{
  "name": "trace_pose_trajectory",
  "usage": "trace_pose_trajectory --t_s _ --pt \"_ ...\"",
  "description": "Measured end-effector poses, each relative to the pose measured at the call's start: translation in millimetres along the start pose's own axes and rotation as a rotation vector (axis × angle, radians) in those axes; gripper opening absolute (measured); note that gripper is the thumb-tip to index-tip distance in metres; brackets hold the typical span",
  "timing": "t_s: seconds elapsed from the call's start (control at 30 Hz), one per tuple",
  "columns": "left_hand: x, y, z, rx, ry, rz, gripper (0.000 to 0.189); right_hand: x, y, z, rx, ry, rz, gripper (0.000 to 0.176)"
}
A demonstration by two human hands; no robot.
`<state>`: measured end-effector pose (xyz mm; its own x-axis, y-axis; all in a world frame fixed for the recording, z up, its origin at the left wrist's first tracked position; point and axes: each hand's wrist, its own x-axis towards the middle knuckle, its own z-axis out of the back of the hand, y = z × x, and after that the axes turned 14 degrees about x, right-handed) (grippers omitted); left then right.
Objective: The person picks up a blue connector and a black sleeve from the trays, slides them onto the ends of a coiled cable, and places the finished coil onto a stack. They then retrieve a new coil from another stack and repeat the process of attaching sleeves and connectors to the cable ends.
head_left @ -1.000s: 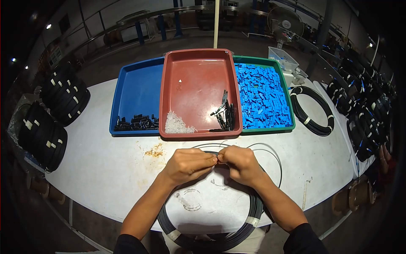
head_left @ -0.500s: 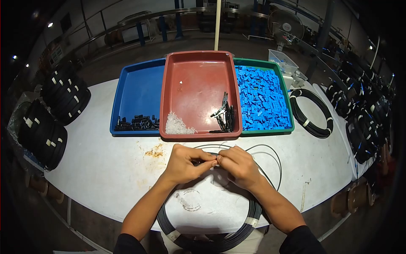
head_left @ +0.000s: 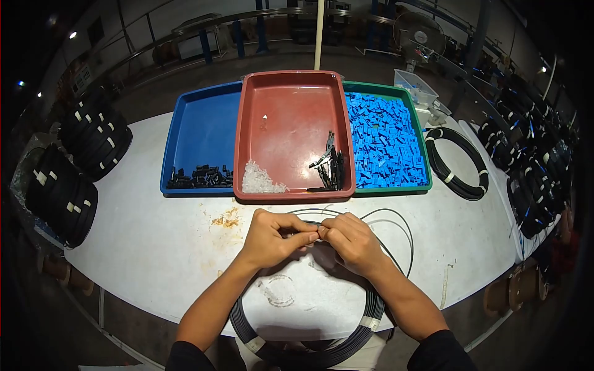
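Observation:
My left hand (head_left: 275, 240) and my right hand (head_left: 351, 243) meet over the table, thumbs and forefingers pinched tip to tip. The small piece between the left fingertips is hidden. A loose strand of black cable (head_left: 411, 238) arcs out from behind my right hand, which appears closed on its end. Under my wrists lies the coil of black cable (head_left: 334, 357), bound with pale tape (head_left: 370, 323) and overhanging the table's near edge. Part of the coil passes behind my fingers.
Beyond my hands stand a blue tray (head_left: 204, 133) with black parts, a red tray (head_left: 291, 117) with clear pieces and black connectors, and a green tray (head_left: 405, 94) of blue clips. Another cable coil (head_left: 455, 182) lies right. Stacked coils (head_left: 62, 198) stand left, more at far right.
Both hands keep the same pinch at nearly the same spot, with only slight finger movement. The view has shifted a little; the trays and coils look unchanged.

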<state>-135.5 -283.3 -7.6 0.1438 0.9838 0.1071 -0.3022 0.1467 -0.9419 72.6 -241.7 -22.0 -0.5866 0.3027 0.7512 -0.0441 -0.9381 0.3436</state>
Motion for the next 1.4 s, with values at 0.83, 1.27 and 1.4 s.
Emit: trace_pose_trajectory --t_s 0.83,1.27,1.4 --pt "4.5 6.5 -2.3 0.891 -0.221 -1.042 0.027 3.1 5.5 13.2 0.571 0.049 -0.678 0.008" --pt "-0.5 1.5 -3.7 0.330 -0.175 -0.452 0.014 -5.5 -1.3 1.9 0.098 -0.073 -0.008 0.028" --pt "-1.1 1.5 -2.3 0.429 -0.171 -0.602 0.011 -2.3 7.4 4.5 0.163 -0.037 -0.197 0.017"
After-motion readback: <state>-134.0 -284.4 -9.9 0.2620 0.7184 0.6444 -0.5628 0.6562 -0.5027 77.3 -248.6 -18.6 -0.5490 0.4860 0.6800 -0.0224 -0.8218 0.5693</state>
